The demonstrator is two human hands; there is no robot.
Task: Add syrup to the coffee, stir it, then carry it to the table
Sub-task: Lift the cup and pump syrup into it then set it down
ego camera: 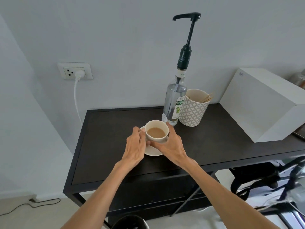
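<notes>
A cream cup holding milky coffee sits over a pale saucer on the dark counter. My left hand wraps the cup's left side, where the handle is hidden. My right hand cups its right side and lower rim. Whether the cup rests on the saucer or hovers just above it, I cannot tell. Just behind the cup stands a clear syrup bottle with a tall black pump, its spout pointing left. A patterned paper cup with wooden stir sticks stands right of the bottle.
A white box-shaped appliance fills the counter's right end. A wall socket with a white cable is on the left wall. A black bin stands below the counter's front edge, and dark bags lie under it at right.
</notes>
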